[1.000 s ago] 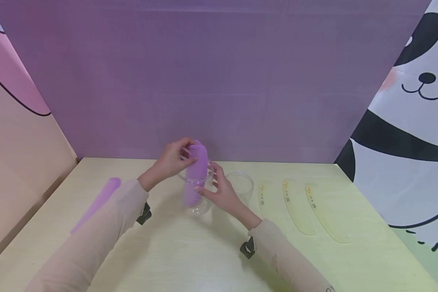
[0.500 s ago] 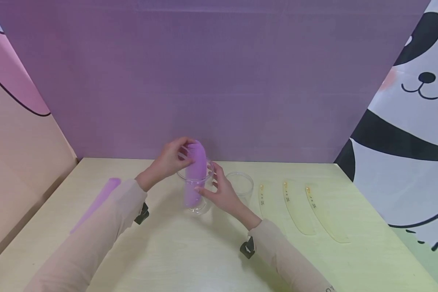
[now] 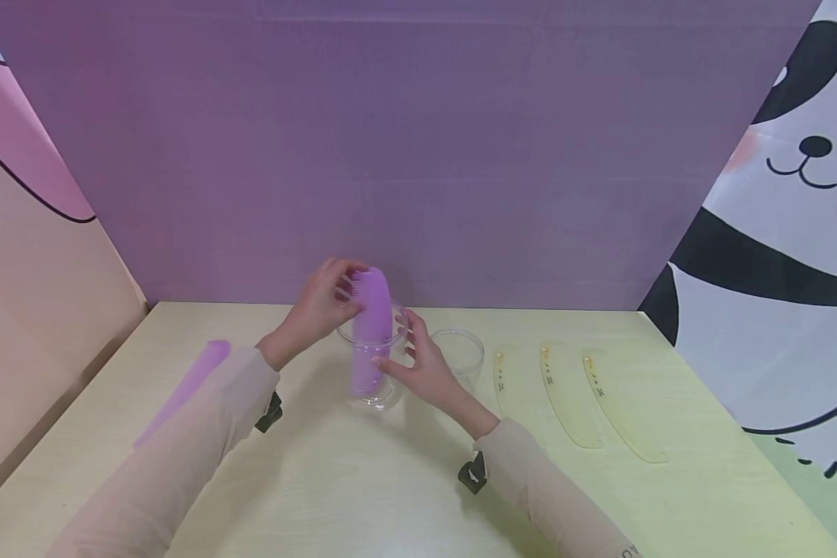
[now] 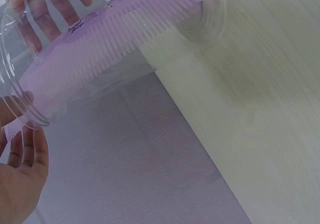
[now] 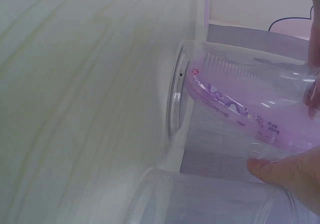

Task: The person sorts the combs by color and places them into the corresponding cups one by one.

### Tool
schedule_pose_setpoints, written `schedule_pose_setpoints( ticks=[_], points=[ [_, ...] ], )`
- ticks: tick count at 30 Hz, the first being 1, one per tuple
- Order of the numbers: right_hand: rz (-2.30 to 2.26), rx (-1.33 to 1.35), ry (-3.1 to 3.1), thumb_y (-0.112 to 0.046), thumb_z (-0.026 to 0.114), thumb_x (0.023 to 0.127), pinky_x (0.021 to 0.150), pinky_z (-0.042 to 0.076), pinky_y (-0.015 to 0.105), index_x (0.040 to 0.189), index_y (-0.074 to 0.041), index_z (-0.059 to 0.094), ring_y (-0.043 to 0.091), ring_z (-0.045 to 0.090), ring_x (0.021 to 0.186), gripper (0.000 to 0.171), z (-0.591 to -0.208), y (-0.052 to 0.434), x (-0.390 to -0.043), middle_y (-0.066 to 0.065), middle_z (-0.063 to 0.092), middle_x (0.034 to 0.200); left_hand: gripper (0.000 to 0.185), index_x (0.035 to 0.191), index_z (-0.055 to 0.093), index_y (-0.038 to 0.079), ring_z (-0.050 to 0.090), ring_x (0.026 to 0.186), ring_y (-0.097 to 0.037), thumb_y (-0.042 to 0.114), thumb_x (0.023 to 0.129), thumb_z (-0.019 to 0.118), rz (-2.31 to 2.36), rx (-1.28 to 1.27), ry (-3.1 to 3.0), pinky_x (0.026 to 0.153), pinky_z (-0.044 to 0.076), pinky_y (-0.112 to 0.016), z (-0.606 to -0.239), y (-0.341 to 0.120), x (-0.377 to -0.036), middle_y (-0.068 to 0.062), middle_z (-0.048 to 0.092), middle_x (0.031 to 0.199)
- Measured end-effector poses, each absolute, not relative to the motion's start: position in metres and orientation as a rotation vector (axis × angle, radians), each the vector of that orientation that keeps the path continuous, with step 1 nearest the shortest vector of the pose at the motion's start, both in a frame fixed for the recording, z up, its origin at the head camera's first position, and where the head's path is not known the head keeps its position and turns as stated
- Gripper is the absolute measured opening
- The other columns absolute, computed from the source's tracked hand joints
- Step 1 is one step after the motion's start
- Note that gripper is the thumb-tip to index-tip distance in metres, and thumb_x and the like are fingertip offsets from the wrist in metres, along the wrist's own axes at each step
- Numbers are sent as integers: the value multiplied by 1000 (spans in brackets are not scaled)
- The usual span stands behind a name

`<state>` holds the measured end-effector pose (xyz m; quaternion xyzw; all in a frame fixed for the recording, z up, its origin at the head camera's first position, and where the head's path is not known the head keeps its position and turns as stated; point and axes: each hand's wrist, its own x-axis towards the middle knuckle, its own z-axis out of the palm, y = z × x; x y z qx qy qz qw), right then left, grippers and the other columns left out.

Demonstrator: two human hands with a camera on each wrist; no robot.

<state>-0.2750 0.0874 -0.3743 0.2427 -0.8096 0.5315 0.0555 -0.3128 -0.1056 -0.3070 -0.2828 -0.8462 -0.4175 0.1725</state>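
A purple comb (image 3: 373,310) stands upright in a clear plastic cup (image 3: 397,341), its upper end above the rim. My left hand (image 3: 324,298) pinches that upper end on its toothed side. Around the right side of the cup, near the rim, my right hand (image 3: 425,368) holds it with thumb in front and fingers behind. In the left wrist view the comb's teeth (image 4: 115,44) show through the cup wall, and my left hand (image 4: 25,179) is at the rim. The right wrist view shows the comb's printed spine (image 5: 225,104) inside, its lower end near the cup's bottom.
A second clear cup (image 3: 463,349) stands just right of my right hand. Another purple comb (image 3: 188,387) lies at the left, partly behind my left sleeve. Several pale yellow transparent combs lie at the right, one the outermost comb (image 3: 621,411). A purple backdrop (image 3: 418,155) rises behind the table.
My left hand has shifted slightly left, and the comb's top has moved a little left with it. My right hand and the cup have hardly moved.
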Motion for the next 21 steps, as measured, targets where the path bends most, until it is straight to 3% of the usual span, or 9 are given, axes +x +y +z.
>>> schedule_pose_setpoints(
  ticks=[21],
  points=[
    [1603,738,-2450,-19,70,80,102,37,52,142,-10,19,38,35,130,81,-373,87,-274,18,32,144,52,120,46,0,59,91,-33,-3,74,70,-1333,-670,-2415,82,53,-43,-312,-112,-318,-20,53,106]
  ],
)
